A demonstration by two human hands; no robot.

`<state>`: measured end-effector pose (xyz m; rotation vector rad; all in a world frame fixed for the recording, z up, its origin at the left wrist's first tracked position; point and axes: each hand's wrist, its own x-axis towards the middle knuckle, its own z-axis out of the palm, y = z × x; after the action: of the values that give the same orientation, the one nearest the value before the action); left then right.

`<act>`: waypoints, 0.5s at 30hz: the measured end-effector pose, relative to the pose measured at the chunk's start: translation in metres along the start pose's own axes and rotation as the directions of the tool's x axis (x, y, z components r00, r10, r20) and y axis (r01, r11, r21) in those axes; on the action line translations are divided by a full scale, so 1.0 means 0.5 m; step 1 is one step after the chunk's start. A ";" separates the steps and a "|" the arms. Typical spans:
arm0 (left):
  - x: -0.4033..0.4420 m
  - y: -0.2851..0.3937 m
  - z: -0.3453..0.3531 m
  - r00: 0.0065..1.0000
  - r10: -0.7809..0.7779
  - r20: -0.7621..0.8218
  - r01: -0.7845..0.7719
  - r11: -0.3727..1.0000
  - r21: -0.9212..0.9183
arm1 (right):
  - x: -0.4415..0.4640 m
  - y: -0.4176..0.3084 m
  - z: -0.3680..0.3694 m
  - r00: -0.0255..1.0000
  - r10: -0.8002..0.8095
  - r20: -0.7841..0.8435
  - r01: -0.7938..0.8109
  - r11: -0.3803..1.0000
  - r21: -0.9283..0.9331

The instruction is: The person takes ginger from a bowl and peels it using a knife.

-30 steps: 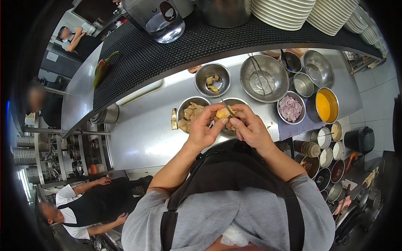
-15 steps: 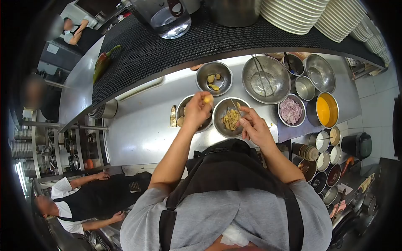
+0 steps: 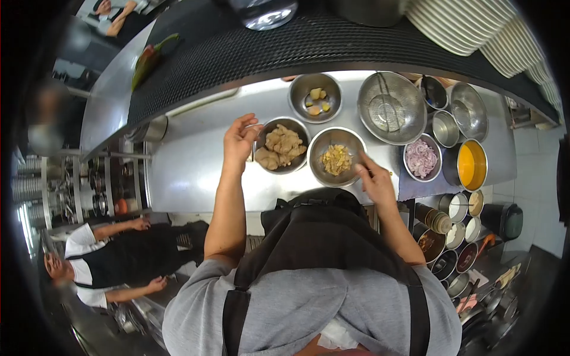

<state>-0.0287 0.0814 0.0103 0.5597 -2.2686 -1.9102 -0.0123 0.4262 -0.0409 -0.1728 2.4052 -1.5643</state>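
Note:
My left hand (image 3: 238, 142) is raised at the left rim of a steel bowl of unpeeled ginger (image 3: 284, 145), fingers apart with nothing in them. My right hand (image 3: 376, 179) is at the right rim of a second steel bowl (image 3: 318, 172) holding ginger peelings (image 3: 336, 159). Its fingers are bent together around something thin, too blurred to name. Behind these two, another steel bowl (image 3: 295, 110) contains several pale yellow peeled ginger pieces (image 3: 318, 94).
To the right stand a large strainer (image 3: 367, 115), a bowl of sliced onion (image 3: 422, 157) and a pot of orange liquid (image 3: 472, 165). A black-matted shelf (image 3: 249, 65) overhangs the counter, carrying stacked plates (image 3: 454, 24) and a pepper (image 3: 146, 59). A co-worker (image 3: 119, 255) stands at left.
My left hand has moved left and let go of a yellow ginger piece; the back bowl's pieces look rearranged. My right hand has shifted slightly right. The view has shifted.

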 end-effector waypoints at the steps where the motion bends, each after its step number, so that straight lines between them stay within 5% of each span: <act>1: -0.009 -0.009 -0.024 0.999 0.004 -0.053 -0.005 1.000 -0.018 | 0.001 0.004 -0.011 0.999 0.001 -0.042 -0.005 0.995 -0.104; 5: -0.037 -0.044 -0.099 0.982 -0.044 -0.186 0.045 0.999 -0.001 | -0.005 0.035 -0.029 0.999 0.043 -0.021 -0.048 0.916 -0.399; 10: -0.051 -0.114 -0.116 0.962 -0.067 -0.265 0.087 0.994 0.065 | -0.016 0.064 0.005 0.995 0.002 0.101 0.037 0.926 -0.377; 12: -0.046 -0.142 -0.102 0.977 -0.058 -0.204 0.129 0.927 0.353 | -0.013 0.069 0.020 0.989 -0.118 0.091 0.144 0.920 -0.365; 15: -0.030 -0.183 -0.078 0.983 -0.044 -0.176 0.114 0.905 0.409 | -0.012 0.048 0.022 0.996 0.043 0.076 -0.015 0.942 -0.337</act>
<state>0.0162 0.0382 -0.0690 0.8351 -2.5861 -1.3391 -0.0022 0.4278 -0.0659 -0.2599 2.5775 -1.0989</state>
